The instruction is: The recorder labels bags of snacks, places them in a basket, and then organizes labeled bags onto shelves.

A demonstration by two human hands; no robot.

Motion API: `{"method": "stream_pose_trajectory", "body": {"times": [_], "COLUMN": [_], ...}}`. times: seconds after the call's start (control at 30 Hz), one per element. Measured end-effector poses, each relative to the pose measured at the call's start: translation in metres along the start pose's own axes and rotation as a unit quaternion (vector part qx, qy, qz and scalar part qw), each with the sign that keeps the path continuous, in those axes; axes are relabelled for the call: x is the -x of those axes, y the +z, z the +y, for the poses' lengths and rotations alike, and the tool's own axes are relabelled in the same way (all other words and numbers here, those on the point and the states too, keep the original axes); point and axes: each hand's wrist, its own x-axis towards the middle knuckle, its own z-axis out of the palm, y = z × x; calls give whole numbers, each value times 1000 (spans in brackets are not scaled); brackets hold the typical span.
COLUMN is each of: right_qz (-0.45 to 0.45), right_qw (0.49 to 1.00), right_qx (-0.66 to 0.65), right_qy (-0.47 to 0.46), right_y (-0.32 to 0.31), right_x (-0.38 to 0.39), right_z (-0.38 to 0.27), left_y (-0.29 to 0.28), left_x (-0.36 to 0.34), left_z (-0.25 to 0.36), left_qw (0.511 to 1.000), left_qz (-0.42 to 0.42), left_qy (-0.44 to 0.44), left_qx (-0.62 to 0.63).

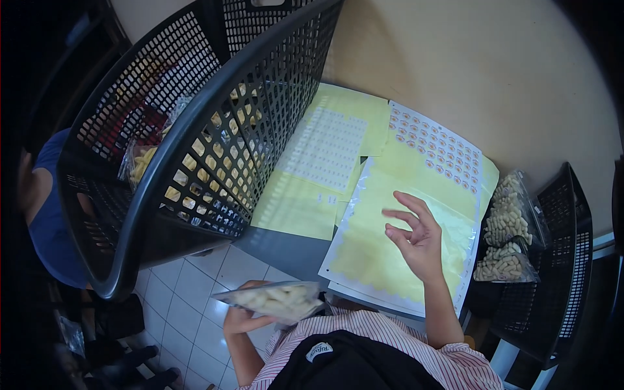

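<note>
Low at the front, my left hand [242, 320] grips a clear plastic bag [276, 300] filled with pale, chunky pieces. The bag is tilted and held off the table, beyond its near edge. My right hand [419, 242] hovers over a sticker sheet [390, 224] whose wide yellow area is bare of stickers. Its fingers are bent but apart, and I see nothing between them. Rows of small orange-and-white stickers [432, 144] remain along the sheet's far right part. To the left lies another sheet with small pale labels [328, 146] on yellow backing.
A big dark perforated basket [195, 130] stands at the left, holding several filled bags [140, 162]. At the right, a second black basket [552, 273] has bags of pale pieces [508, 218] by it. Behind the table rises a beige wall [468, 65]. A person in blue [55, 208] is at far left.
</note>
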Motion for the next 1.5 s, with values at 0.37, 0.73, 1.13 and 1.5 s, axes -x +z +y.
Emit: {"method": "stream_pose_trajectory", "body": {"times": [0.37,0.73,1.13,1.5], "right_qz": [-131,-95,-37,-50], "right_qw": [822,838,834,953], "right_qx": [487,518,522,297], "right_qy": [-264,-143,-176,-1], "right_y": [65,64,66,69], "right_x": [-22,-77,-75,-46], "right_z": [50,86,94,57], "left_y": [-22,-15,-22,-3], "left_x": [34,26,26,-4], "left_z": [0,-13,-20,8], "left_qw": [968,963,962,991], "left_qz": [97,65,112,66], "left_qy": [102,57,-8,27], "left_qx": [206,256,248,110]}}
